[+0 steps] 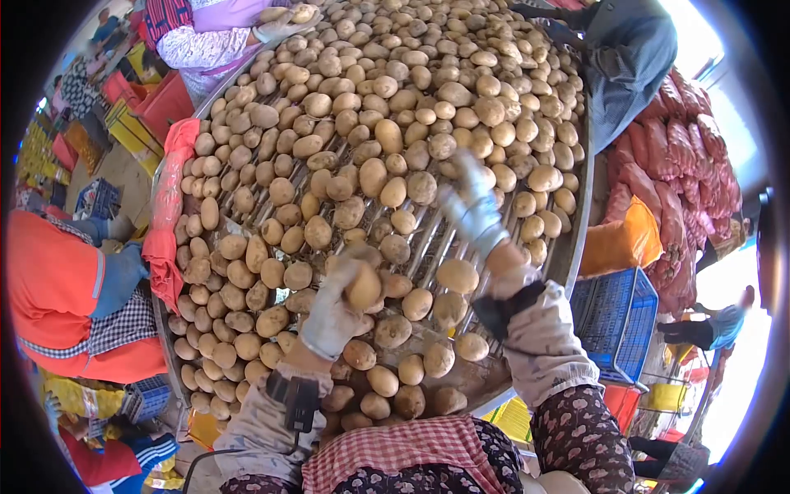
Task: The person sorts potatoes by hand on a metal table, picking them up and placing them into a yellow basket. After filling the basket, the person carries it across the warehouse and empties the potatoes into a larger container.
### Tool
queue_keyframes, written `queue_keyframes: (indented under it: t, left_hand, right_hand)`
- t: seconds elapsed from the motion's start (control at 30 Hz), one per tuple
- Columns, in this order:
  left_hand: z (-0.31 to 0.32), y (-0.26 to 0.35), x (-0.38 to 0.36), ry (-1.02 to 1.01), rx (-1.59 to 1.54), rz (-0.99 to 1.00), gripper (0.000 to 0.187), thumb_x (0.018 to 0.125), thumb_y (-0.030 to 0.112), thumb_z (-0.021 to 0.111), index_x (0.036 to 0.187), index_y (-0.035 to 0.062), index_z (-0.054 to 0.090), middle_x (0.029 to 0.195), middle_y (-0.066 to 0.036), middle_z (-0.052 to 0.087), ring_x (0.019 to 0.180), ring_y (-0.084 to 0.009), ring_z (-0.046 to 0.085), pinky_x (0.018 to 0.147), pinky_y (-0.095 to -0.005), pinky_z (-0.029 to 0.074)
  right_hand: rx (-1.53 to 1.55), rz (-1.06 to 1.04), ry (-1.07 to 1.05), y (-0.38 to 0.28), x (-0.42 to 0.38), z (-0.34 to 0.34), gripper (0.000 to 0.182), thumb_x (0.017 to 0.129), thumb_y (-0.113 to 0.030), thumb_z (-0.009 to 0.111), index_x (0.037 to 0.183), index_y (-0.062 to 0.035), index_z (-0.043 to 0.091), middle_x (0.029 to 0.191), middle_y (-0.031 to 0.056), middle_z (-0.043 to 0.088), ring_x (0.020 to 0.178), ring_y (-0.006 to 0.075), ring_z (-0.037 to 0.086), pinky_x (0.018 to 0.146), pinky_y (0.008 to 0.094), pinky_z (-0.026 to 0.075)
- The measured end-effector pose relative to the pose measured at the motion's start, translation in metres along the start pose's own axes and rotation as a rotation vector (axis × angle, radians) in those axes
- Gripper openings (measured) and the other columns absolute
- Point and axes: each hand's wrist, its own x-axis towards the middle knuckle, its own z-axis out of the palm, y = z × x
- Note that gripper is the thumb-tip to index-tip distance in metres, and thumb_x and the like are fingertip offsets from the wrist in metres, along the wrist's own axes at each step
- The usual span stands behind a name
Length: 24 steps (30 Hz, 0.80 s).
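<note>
Round and lumpy brown potatoes (370,177), dusty and dull, piled thick over a long counter (428,243) made of thin shiny metal bars with gaps between. Left hand (333,309) in a soft pale glove, fingers curled tight round one potato (363,286) and lifting it just above the pile near the close end of the counter. Right hand (473,210) in a pale glove too, blurred, fingers spread wide and holding nothing, hanging over a bare patch of bars with potatoes close all around. Patterned sleeves and a red checked cloth (395,449) at the bottom, right against the near edge. Crowded sides: a person in an orange top (49,288) with a blue glove pressed to the left rim, another person in a pale sleeve (202,45) reaching in at the top left, and one more in grey clothes (625,58) leaning at the top right. Red net bag (164,206) draped over the left rim. Blue plastic crate (617,317) with holes just past the right rim, with a heap of red net sacks (675,156) behind it. Little open room on the bars: only the small bare patch under the right hand and a strip along the right rim.
</note>
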Motion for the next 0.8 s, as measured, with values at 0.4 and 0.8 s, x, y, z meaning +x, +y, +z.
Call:
queue_keyframes:
  t: [0.4,0.8]
  left_hand:
    - [0.009,0.005,0.005,-0.147,-0.275,-0.179,0.055,0.096,0.037,0.049,0.14,0.006,0.039,0.095,-0.017,0.066,0.075,-0.0289,0.066,0.059,-0.0389,0.057]
    - [-0.033,0.016,-0.014,-0.267,-0.706,-0.192,0.071,0.091,0.057,0.048,0.134,0.0008,0.04,0.125,-0.022,0.055,0.084,-0.0342,0.066,0.065,-0.0409,0.06]
  right_hand:
    - [0.448,0.201,-0.236,-0.001,-0.002,-0.006,0.05,0.088,-0.038,0.064,0.123,-0.0036,0.057,0.119,0.017,0.061,0.109,0.0248,0.059,0.093,0.0353,0.046]
    - [-0.436,0.201,-0.778,-0.046,0.036,0.071,0.06,0.08,-0.04,0.062,0.133,-0.0145,0.05,0.13,0.0177,0.053,0.116,0.0373,0.053,0.1,0.0446,0.04]
